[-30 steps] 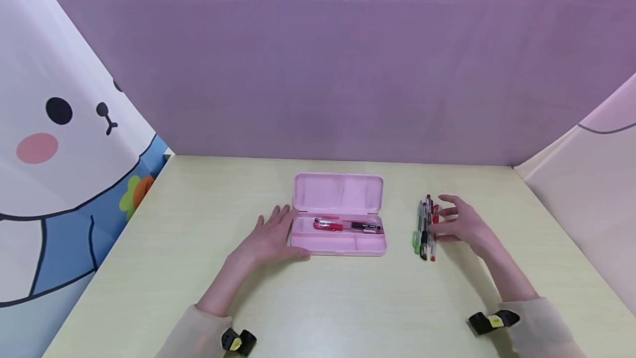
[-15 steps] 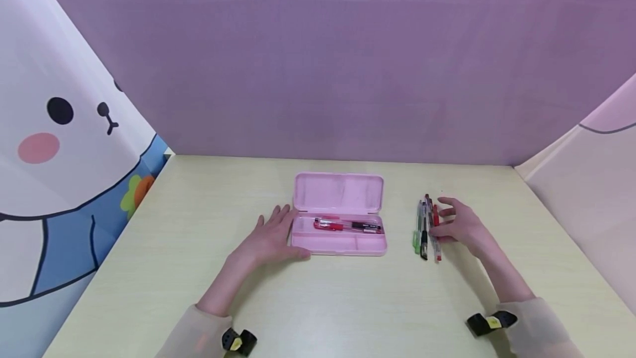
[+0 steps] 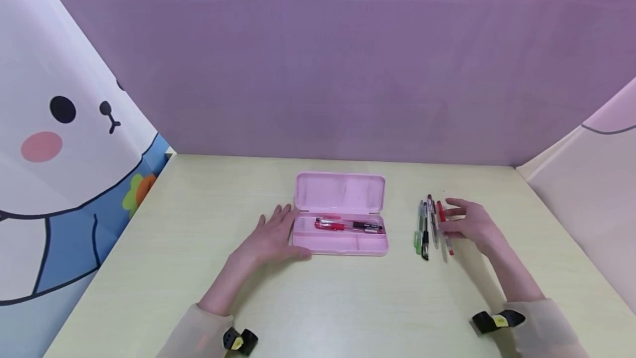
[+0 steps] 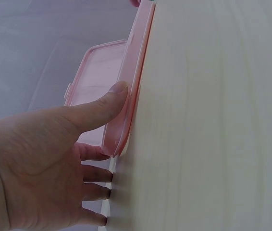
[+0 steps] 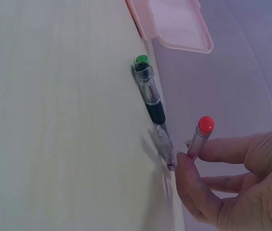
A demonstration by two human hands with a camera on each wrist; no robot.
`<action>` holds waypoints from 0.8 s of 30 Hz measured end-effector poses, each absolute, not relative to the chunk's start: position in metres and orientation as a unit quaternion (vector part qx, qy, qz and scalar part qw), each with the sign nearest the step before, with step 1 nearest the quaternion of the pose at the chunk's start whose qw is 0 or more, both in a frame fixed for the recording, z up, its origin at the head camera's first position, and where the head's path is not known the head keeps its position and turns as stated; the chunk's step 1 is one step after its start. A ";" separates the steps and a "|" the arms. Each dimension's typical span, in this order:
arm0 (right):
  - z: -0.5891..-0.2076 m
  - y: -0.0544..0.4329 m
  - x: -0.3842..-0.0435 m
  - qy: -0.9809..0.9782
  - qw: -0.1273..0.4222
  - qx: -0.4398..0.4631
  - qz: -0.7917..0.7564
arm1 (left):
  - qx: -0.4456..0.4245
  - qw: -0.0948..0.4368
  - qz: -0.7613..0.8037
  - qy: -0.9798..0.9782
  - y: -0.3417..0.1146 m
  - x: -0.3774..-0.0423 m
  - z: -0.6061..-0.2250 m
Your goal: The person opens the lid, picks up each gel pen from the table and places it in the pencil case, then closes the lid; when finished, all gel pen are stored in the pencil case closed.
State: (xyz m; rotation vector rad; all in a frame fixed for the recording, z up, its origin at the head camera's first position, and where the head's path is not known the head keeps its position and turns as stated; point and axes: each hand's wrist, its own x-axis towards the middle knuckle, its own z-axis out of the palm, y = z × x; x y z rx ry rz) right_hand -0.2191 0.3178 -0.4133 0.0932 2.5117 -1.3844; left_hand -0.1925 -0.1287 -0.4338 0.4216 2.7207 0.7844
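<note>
Head view shows your left hand [image 3: 272, 241] with fingers spread at the left end of the open pink case [image 3: 325, 243], thumb against its front wall, while a few loose pens [image 3: 350, 226] lie in the far compartment below the raised lid [image 3: 340, 192]. Your right hand [image 3: 473, 226] pinches the red pen [image 3: 441, 212] between thumb and fingertips, well to the right of the case and just beside the green pen [image 3: 418, 241], black pen [image 3: 425, 239] and dark-tipped pen [image 3: 432, 217] lying close together on the table [image 3: 318, 303].
</note>
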 end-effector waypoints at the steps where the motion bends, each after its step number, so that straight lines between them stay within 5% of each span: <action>1: -0.412 0.318 -0.219 0.868 0.134 0.033 -0.478 | 0.146 0.139 0.271 0.941 -0.129 -0.192 -0.434; 24: -0.384 0.306 -0.218 0.774 0.016 -0.004 -0.633 | 0.146 0.138 0.267 0.943 -0.128 -0.193 -0.435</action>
